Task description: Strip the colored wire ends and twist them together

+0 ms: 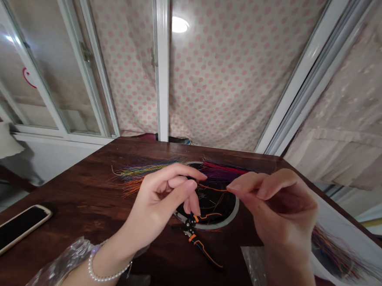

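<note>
A thin orange wire runs between my two hands above a round black dish with a pale rim. My right hand pinches one end between thumb and forefinger. The wire's other end meets the curled fingers of my left hand, which appear closed on it; the exact grip is partly hidden. Below my left fingers, wire strippers with black-and-orange handles lie spread, partly over the dish rim. Bundles of yellow-and-orange wires and red-and-purple wires lie at the dish's far side.
A phone lies at the table's left edge. Clear plastic bags are under my left forearm and near my right wrist. More wires rest on a white sheet at right. Curtained windows stand behind the dark wooden table.
</note>
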The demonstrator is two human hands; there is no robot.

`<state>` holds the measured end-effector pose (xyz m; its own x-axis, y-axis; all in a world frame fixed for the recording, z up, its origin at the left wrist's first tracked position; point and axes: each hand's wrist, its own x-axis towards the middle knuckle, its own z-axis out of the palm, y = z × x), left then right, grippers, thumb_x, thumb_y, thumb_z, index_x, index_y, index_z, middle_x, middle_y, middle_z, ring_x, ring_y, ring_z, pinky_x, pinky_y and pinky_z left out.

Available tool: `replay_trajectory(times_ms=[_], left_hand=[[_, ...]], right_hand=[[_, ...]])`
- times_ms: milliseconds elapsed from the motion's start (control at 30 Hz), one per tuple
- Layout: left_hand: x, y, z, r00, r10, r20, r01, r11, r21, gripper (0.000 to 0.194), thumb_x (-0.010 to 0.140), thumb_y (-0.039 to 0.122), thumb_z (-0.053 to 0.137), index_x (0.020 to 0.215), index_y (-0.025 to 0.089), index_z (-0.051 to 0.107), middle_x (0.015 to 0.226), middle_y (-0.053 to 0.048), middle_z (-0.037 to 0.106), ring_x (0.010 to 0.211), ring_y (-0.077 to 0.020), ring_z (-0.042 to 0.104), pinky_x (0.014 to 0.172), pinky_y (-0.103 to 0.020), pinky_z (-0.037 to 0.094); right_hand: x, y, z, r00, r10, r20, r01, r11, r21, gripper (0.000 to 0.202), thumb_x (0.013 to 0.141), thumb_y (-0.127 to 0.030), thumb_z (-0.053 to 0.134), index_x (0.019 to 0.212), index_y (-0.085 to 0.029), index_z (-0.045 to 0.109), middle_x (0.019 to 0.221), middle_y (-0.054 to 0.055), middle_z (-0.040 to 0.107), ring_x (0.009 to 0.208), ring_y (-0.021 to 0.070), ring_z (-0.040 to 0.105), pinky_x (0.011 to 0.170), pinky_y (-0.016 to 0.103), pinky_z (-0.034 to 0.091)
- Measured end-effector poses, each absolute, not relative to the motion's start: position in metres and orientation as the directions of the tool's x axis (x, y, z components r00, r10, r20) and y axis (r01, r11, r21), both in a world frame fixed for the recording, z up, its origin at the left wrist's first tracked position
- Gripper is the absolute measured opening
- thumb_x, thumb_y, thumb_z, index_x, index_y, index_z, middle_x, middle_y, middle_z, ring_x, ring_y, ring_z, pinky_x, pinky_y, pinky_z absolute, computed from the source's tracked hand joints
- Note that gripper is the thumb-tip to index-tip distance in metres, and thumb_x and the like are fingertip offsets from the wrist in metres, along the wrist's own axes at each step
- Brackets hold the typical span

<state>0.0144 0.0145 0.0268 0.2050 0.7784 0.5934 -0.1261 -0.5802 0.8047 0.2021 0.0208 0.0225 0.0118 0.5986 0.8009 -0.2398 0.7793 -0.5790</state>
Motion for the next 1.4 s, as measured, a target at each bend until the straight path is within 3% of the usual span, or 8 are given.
replay_trajectory(times_ms=[100, 300, 700, 867, 1033, 1133, 1233, 1400], left_hand=[[0.017, 0.017, 0.027, 0.138, 0.828, 0.543, -0.17, -0.521, 0.837, 0.003, 0.093, 0.017, 0.06, 0.091, 0.019, 0.06, 0.056, 0.004, 0.069, 0.047, -0.0067, 0.058, 0.049, -0.014, 0.048], [0.024, 0.019, 0.028, 0.045, 0.804, 0.592, 0.04, -0.594, 0.804, 0.012, 0.088, 0.016, 0.061, 0.077, 0.017, 0.059, 0.058, 0.001, 0.068, 0.051, -0.009, 0.061, 0.053, -0.017, 0.052], [0.017, 0.025, 0.032, 0.252, 0.818, 0.517, 0.139, -0.559, 0.817, 0.019, 0.09, 0.017, 0.055, 0.071, 0.016, 0.057, 0.058, 0.003, 0.057, 0.055, -0.0084, 0.053, 0.055, -0.019, 0.044], [0.02, 0.023, 0.025, 0.153, 0.747, 0.647, 0.323, -0.656, 0.682, 0.018, 0.091, 0.012, 0.056, 0.074, 0.017, 0.058, 0.06, 0.004, 0.058, 0.056, -0.0084, 0.054, 0.054, -0.018, 0.042], [0.02, 0.026, 0.017, 0.163, 0.488, 0.857, 0.554, -0.764, 0.33, 0.014, 0.093, 0.008, 0.055, 0.082, 0.016, 0.059, 0.073, 0.001, 0.064, 0.064, -0.0097, 0.057, 0.062, -0.019, 0.046], [0.021, 0.027, 0.015, 0.199, 0.418, 0.886, 0.619, -0.755, 0.217, 0.013, 0.095, 0.008, 0.053, 0.086, 0.015, 0.059, 0.075, 0.0, 0.064, 0.066, -0.0108, 0.057, 0.065, -0.02, 0.048], [0.021, 0.026, 0.016, 0.195, 0.42, 0.886, 0.635, -0.743, 0.212, 0.013, 0.095, 0.007, 0.053, 0.085, 0.014, 0.058, 0.075, 0.0, 0.063, 0.066, -0.0107, 0.056, 0.066, -0.02, 0.047], [0.02, 0.023, 0.021, 0.239, 0.519, 0.821, 0.493, -0.793, 0.358, 0.014, 0.092, 0.007, 0.056, 0.082, 0.015, 0.06, 0.071, 0.003, 0.063, 0.062, -0.0077, 0.058, 0.061, -0.015, 0.046]], right_hand=[[0.198, 0.017, 0.023, -0.009, 0.59, 0.808, -0.248, 0.781, -0.573, 0.028, 0.082, 0.004, 0.064, 0.081, -0.025, 0.061, 0.08, -0.002, 0.077, 0.074, 0.0162, 0.074, 0.072, 0.033, 0.062], [0.196, 0.016, 0.022, 0.027, 0.556, 0.83, -0.152, 0.823, -0.547, 0.03, 0.082, 0.004, 0.064, 0.082, -0.025, 0.06, 0.081, -0.002, 0.077, 0.076, 0.0187, 0.074, 0.073, 0.037, 0.062], [0.193, 0.02, 0.019, 0.092, 0.377, 0.922, 0.09, 0.919, -0.384, 0.033, 0.078, 0.006, 0.065, 0.084, -0.026, 0.06, 0.081, -0.001, 0.075, 0.083, 0.0195, 0.071, 0.08, 0.039, 0.059], [0.197, 0.022, 0.019, 0.025, 0.393, 0.919, 0.094, 0.915, -0.393, 0.032, 0.08, 0.006, 0.063, 0.087, -0.026, 0.064, 0.085, 0.001, 0.073, 0.088, 0.02, 0.07, 0.079, 0.038, 0.057], [0.201, 0.02, 0.02, -0.076, 0.421, 0.904, 0.115, 0.904, -0.412, 0.035, 0.08, 0.009, 0.06, 0.093, -0.023, 0.067, 0.09, 0.003, 0.072, 0.089, 0.0189, 0.069, 0.077, 0.034, 0.055], [0.201, 0.02, 0.021, -0.098, 0.414, 0.905, 0.148, 0.905, -0.398, 0.034, 0.081, 0.01, 0.06, 0.092, -0.022, 0.066, 0.092, 0.002, 0.072, 0.088, 0.0168, 0.069, 0.077, 0.032, 0.054], [0.2, 0.022, 0.022, -0.112, 0.414, 0.903, 0.186, 0.902, -0.39, 0.03, 0.081, 0.009, 0.06, 0.089, -0.02, 0.066, 0.093, 0.001, 0.072, 0.088, 0.014, 0.069, 0.08, 0.029, 0.055], [0.2, 0.024, 0.021, -0.096, 0.468, 0.878, 0.258, 0.864, -0.432, 0.026, 0.085, 0.004, 0.061, 0.089, -0.021, 0.066, 0.089, -0.001, 0.073, 0.086, 0.01, 0.07, 0.08, 0.021, 0.055]])
